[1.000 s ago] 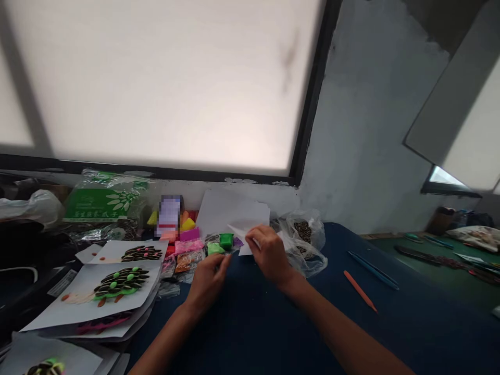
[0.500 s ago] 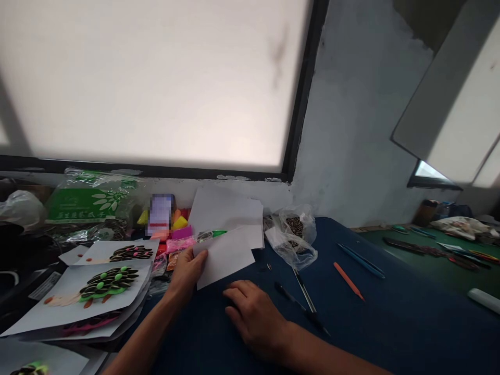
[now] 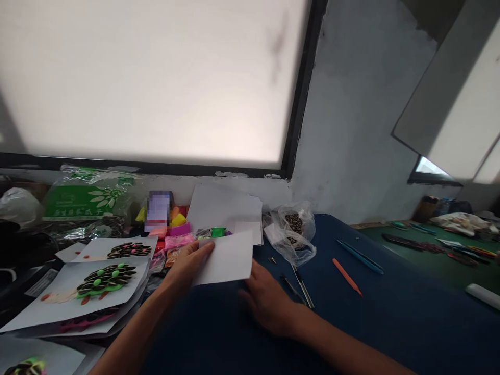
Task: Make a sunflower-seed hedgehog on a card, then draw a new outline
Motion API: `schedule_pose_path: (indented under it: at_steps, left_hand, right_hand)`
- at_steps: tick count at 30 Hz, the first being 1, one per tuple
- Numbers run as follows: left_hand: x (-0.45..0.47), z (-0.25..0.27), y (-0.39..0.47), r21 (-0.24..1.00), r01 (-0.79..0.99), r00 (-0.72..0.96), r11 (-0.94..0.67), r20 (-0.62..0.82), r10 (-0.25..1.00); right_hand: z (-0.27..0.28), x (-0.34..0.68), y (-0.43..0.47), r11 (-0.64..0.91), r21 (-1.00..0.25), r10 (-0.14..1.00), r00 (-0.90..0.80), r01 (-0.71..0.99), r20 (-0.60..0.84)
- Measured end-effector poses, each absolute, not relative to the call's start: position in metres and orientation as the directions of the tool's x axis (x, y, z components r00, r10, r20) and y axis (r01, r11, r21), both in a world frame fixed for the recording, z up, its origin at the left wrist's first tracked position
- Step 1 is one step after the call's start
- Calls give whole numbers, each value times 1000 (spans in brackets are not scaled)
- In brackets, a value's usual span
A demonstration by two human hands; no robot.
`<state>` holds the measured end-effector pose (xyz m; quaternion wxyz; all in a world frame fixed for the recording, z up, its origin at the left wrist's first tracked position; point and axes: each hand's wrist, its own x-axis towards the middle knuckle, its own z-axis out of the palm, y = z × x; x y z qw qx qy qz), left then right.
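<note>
The left hand [image 3: 194, 264] pinches a white rectangular paper sheet [image 3: 230, 260] above the dark-blue tabletop [image 3: 219, 333], probably to steady it; the loosely curled right hand [image 3: 269, 299] meets its right edge, grip unclear

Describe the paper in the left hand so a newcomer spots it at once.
Find the big dark-framed window, then the dark blue table below. Near the middle, the left hand holds the white sheet, the right hand at its lower right corner. Its visible face is blank, unlike the decorated sheets at left, and it is held, unlike the white sheets behind.
</note>
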<state>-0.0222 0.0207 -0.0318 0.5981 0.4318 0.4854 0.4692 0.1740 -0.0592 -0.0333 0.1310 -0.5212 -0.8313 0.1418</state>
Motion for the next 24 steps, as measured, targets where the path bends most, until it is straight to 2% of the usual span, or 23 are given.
schedule_pose_path:
  at_steps: [3, 6, 9, 11, 16, 20, 24]
  left_hand:
    - [-24, -28, 22, 985, -132, 87, 108, -97, 992]
    - [-26, -33, 24, 999, 31, 124, 29, -32, 992]
    - [-27, -41, 27, 988, 156, 201, 20, -52, 978]
    - [-28, -44, 28, 972, 236, 262, 8, -72, 962]
    - [-35, -38, 26, 882, 461, 335, -95, -74, 939]
    - [-41, -26, 20, 783, 607, 412, -136, -164, 896]
    - [-41, -16, 13, 706, 694, 445, -143, -264, 856]
  right_hand:
    - [-32, 154, -77, 568, -450, 756, -652, 689, -46]
    - [-33, 144, -82, 613, -487, 688, -724, 622, -58]
    - [-33, 151, -69, 529, -433, 798, -602, 730, -40]
    - [-33, 163, -55, 400, -331, 886, -453, 855, -100]
    - [-30, 188, -35, 210, -287, 968, -240, 935, -71]
    - [-25, 190, -44, 208, -291, 972, -232, 934, -48]
    - [-23, 187, -59, 235, -353, 956, -280, 906, -83]
